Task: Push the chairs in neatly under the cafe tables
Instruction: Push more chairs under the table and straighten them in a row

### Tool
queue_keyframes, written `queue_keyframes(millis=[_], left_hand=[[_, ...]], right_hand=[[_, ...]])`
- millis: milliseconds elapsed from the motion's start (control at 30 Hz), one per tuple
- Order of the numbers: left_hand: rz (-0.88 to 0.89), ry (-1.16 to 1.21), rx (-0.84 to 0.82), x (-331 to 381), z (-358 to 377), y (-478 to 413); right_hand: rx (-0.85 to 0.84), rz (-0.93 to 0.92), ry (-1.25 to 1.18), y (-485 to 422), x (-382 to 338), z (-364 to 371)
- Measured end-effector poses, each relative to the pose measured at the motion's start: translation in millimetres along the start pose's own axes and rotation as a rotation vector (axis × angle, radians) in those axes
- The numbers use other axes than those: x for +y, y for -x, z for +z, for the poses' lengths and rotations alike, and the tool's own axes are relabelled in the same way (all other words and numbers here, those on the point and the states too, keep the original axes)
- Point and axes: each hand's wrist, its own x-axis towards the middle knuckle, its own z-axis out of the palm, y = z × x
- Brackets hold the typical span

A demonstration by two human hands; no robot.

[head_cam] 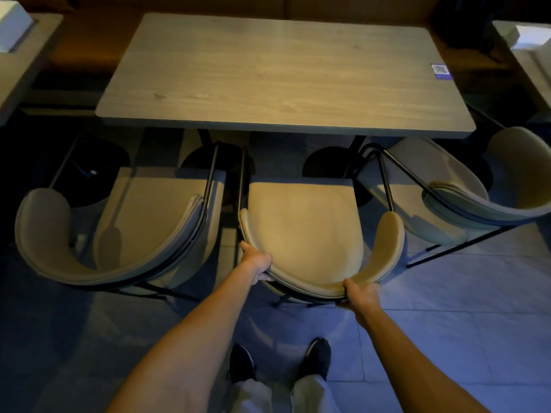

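A beige padded middle chair (301, 225) with a curved backrest and black metal frame stands in front of a grey wood-grain cafe table (277, 73). Its seat front lies just short of the table's near edge. My left hand (258, 262) grips the left part of the curved backrest. My right hand (359, 296) grips the backrest's rear right part. A matching left chair (155, 216) stands close beside it, turned slightly. A third right chair (441, 189) is angled at the table's right corner.
Neighbouring tables sit at the left edge (18, 70) and right edge (533, 64), each with a white box on it. A small blue sticker (440, 71) is on the table's right side. A bench runs behind the table. My shoes (280, 362) stand on grey floor tiles.
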Motion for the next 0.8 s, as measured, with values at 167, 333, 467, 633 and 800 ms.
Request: queue_keyframes(millis=[167, 333, 467, 633, 800], left_hand=[[-0.005, -0.015, 0.012, 2, 1, -3], [-0.007, -0.014, 0.027, 6, 5, -6], [0.023, 0.025, 0.02, 2, 5, -5], [0.107, 0.229, 0.135, -26, 12, 8], [0.076, 0.293, 0.145, -45, 29, 13]], right_hand=[[-0.019, 0.008, 0.012, -1, -1, -1], [-0.008, -0.017, 0.02, -10, 2, -3], [0.0, -0.015, -0.011, 0, -3, -4], [-0.026, 0.004, -0.026, -7, -2, -4], [-0.048, 0.009, 0.036, -9, -1, 0]])
